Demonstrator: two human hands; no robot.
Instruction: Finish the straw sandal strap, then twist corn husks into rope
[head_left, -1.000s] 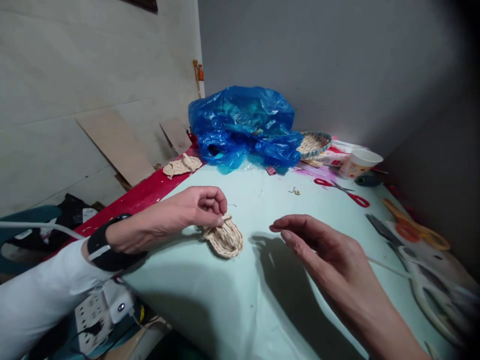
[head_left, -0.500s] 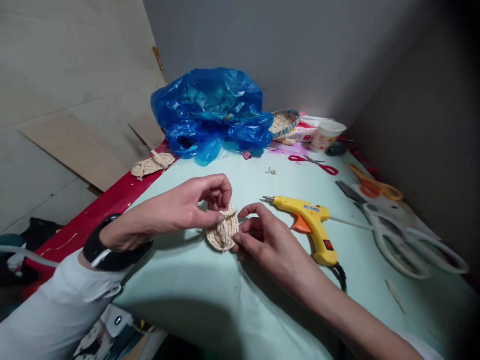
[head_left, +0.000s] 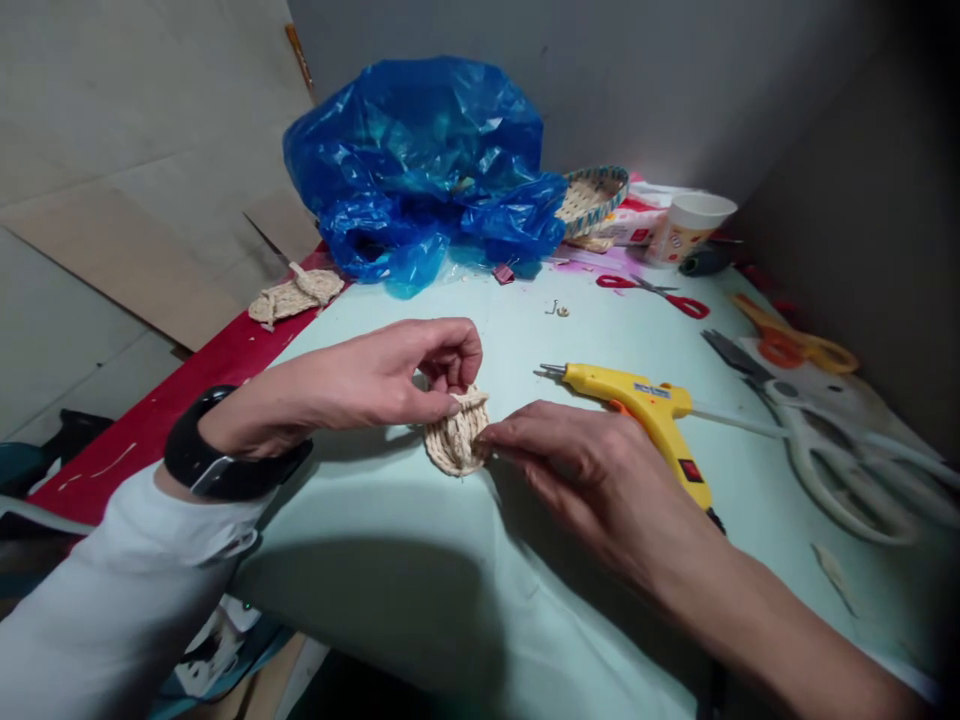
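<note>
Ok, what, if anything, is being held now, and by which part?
The small woven piece: the left hand pinches its far end; the right hand is at its right edge, but whether it grips there cannot be told.

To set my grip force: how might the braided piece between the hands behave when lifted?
The braided piece is probably light, being small. It may flex a little, as it looks made of cord-like strands. Its ridged surface should resist slipping.
</note>
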